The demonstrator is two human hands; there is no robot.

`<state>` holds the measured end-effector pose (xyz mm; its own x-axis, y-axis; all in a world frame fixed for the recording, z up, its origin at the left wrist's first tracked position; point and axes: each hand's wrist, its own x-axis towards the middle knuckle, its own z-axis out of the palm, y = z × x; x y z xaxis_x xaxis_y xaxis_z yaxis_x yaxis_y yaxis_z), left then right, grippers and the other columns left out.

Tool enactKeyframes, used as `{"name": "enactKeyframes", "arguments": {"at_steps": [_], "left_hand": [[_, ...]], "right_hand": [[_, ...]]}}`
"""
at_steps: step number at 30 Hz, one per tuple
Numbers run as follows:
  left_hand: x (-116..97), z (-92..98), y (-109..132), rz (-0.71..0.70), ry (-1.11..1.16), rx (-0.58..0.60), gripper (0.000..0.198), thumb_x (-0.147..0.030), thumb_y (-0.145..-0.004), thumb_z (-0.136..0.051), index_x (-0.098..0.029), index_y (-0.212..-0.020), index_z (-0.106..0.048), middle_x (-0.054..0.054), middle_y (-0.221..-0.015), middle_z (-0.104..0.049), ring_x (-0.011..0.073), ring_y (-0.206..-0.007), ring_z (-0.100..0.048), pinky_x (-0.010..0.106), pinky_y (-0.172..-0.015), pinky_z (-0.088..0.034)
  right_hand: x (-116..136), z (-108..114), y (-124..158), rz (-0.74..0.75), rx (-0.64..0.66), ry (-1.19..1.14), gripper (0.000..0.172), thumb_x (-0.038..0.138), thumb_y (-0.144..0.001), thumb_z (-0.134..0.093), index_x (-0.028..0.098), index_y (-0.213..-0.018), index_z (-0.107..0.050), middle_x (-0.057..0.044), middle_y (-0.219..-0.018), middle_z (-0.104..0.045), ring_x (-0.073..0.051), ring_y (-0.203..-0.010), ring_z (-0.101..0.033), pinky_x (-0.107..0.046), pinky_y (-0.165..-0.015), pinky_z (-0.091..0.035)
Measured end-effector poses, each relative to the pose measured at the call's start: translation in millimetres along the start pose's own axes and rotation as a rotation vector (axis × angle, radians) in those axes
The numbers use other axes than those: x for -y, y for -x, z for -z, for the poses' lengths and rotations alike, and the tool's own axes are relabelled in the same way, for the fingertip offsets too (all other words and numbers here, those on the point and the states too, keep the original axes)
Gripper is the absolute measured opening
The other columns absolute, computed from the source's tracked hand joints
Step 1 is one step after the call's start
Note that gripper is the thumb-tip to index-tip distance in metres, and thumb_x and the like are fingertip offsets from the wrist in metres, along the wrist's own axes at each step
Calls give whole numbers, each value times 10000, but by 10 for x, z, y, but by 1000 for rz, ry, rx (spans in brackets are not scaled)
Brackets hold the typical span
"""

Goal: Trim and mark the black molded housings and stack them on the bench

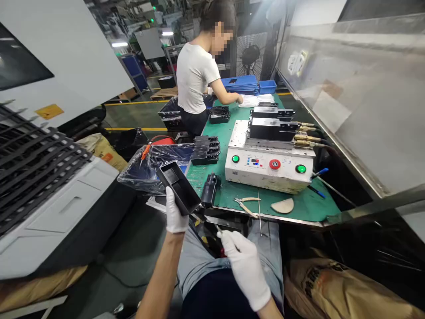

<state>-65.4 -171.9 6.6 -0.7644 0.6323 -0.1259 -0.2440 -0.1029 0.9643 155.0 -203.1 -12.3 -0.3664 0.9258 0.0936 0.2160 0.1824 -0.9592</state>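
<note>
In my gloved left hand is a black plastic box, tilted with its open hollow side toward me; the fingers close around its lower left side. My gloved right hand is closed on a thin tool, whose short tip pokes out past the fingers toward the box without touching it. Most of that tool is hidden, so its kind is unclear. Just beyond the held box, another black plastic part sits at the edge of the green table.
Cutting pliers, a thin metal rod and a pale half-round piece lie near the front edge. A white machine carries black housings. Several black parts line the table's left side. A co-worker stands at the far end.
</note>
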Motion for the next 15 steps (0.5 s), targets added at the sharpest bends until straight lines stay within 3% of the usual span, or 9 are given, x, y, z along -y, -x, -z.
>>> {"name": "enactKeyframes", "arguments": {"at_steps": [3, 6, 10, 15], "left_hand": [[-80, -118, 260, -15, 277, -62, 726, -741, -947, -448, -370, -1571, -430, -73, -1611, -470, 207, -1475, -475, 285, -1144, -520], [-133, -150, 414, -69, 287, -66, 701, -743, -951, -427, -420, -1573, -409, -86, -1598, -487, 222, -1496, -446, 319, -1161, -509], [-121, -143, 476, -81, 215, -22, 679, -740, -975, -323, -416, -1565, -413, -80, -1645, -420, 207, -1547, -351, 355, -1241, -413], [-94, -172, 506, 19, 289, -46, 711, -741, -954, -403, -387, -1570, -409, -68, -1652, -414, 214, -1554, -338, 329, -1252, -396]], "right_hand": [[291, -218, -45, 193, -62, 106, 360, 423, -1066, -510, 223, -1040, -808, -56, -792, -701, -174, -718, -666, -267, -700, -546], [371, -255, -67, 281, -116, 194, 337, 395, -1068, -518, 229, -1089, -812, -69, -788, -714, -179, -700, -674, -271, -688, -551], [374, -246, -92, 283, -75, 211, 342, 386, -1075, -508, 238, -1033, -814, -55, -749, -700, -169, -660, -650, -266, -660, -537], [339, -266, -84, 253, -64, 200, 378, 373, -1086, -485, 225, -935, -799, -38, -704, -664, -153, -632, -619, -247, -631, -509]]}}
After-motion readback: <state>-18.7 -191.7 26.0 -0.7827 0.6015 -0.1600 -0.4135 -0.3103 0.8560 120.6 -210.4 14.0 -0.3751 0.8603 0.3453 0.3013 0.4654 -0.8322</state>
